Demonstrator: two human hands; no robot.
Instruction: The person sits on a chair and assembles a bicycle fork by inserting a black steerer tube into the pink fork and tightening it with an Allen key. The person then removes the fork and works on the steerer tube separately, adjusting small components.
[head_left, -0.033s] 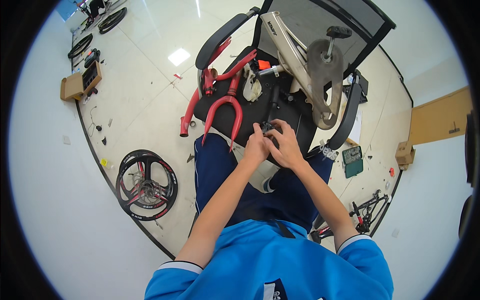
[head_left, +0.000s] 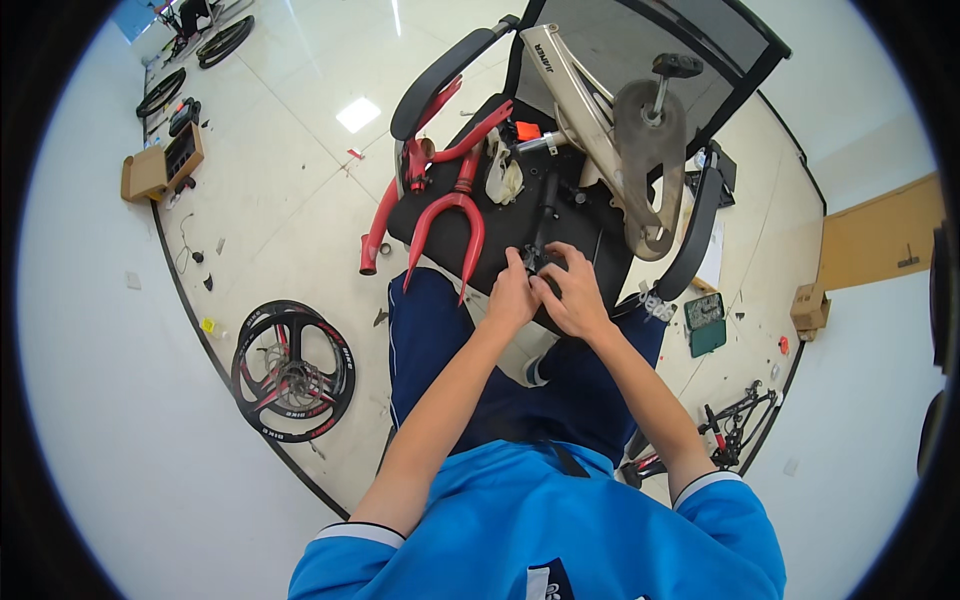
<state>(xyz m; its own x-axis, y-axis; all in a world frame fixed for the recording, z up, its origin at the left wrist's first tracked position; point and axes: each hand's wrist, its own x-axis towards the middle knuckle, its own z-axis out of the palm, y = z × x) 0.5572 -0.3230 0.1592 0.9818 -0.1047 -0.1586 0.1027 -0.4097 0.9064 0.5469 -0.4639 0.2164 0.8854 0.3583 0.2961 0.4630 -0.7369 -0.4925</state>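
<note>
A black seatpost (head_left: 547, 205) lies on the chair seat, its clamp end between my hands. My left hand (head_left: 511, 298) pinches the clamp from the left, fingertips closed against it. My right hand (head_left: 577, 296) curls round its right side, thumb and fingers bent at the small dark parts. The fingers partly hide these parts. Left of the post rest a red bicycle fork (head_left: 467, 208), a red frame piece (head_left: 383, 215) and a whitish cloth or glove (head_left: 504, 175). On the right leans a beige bicycle frame (head_left: 580, 105) with a black pedal (head_left: 678, 66).
The black office chair (head_left: 480, 250) has armrests on both sides (head_left: 438, 85). Black three-spoke wheels (head_left: 293, 372) lie on the floor at left. At right are an open green case (head_left: 707, 338), a cardboard box (head_left: 809, 310) and another bicycle frame (head_left: 735, 425).
My right hand has shifted very slightly to the right, its fingers a little farther apart. The left hand and the seatpost stay almost where they were.
</note>
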